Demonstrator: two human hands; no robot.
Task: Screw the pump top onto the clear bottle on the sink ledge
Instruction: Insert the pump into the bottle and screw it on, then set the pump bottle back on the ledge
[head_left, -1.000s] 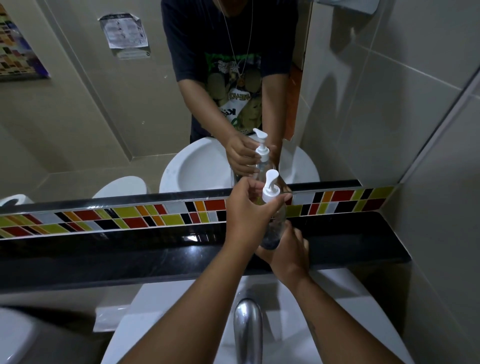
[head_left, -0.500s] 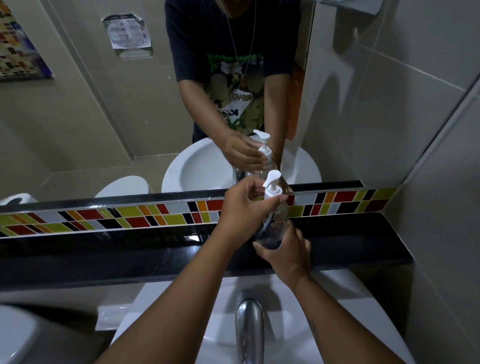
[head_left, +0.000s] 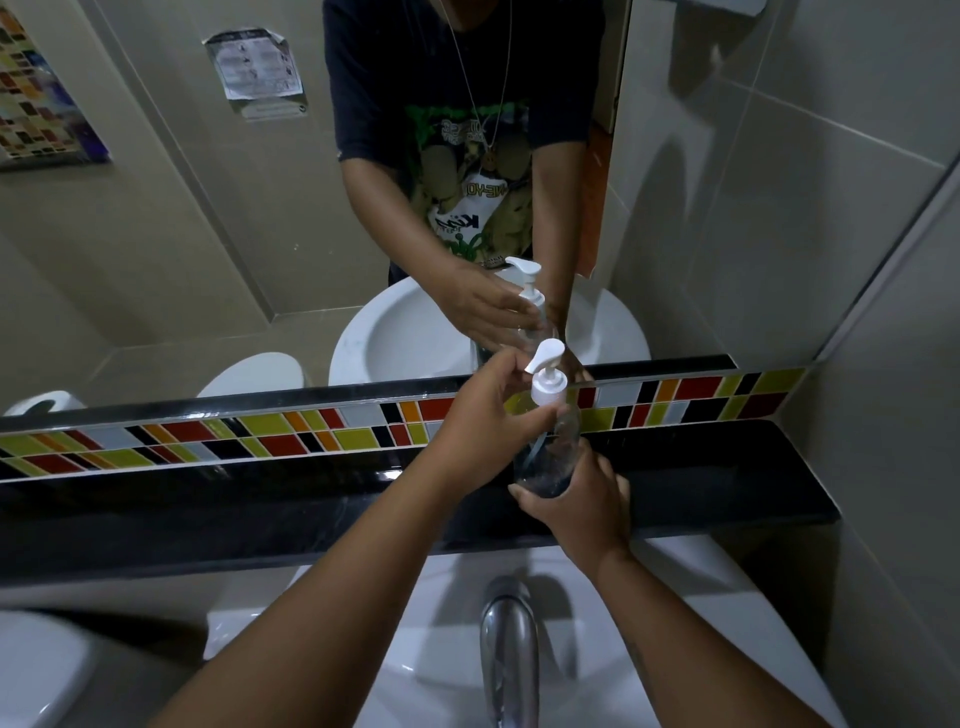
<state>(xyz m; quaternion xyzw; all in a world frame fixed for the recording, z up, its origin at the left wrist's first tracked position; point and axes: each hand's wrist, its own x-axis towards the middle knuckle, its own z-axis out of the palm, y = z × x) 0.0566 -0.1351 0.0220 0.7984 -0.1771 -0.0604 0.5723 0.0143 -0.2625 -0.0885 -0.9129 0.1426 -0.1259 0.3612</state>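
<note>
Standing upright on the glossy black stone sink ledge (head_left: 727, 483), right of centre: a clear plastic bottle (head_left: 550, 457) with a white plastic pump top (head_left: 546, 376) seated at its neck, spout angled up and to the right. Left hand (head_left: 493, 415) curled around the collar of the pump top, thumb and fingers pinching it from the left side. Right hand (head_left: 582, 504) cupped around the base of the bottle from the front, fingers wrapped under its lower edge, holding it firmly. Behind the ledge, a strip of multicoloured mosaic tiles (head_left: 291, 431), then a wall mirror (head_left: 208, 234) repeating bottle, pump and arms. Below the ledge, a white ceramic basin (head_left: 701, 623) with a chrome tap (head_left: 506, 644) pointing toward the camera. Grey wall tiles (head_left: 831, 208) to the right.
</note>
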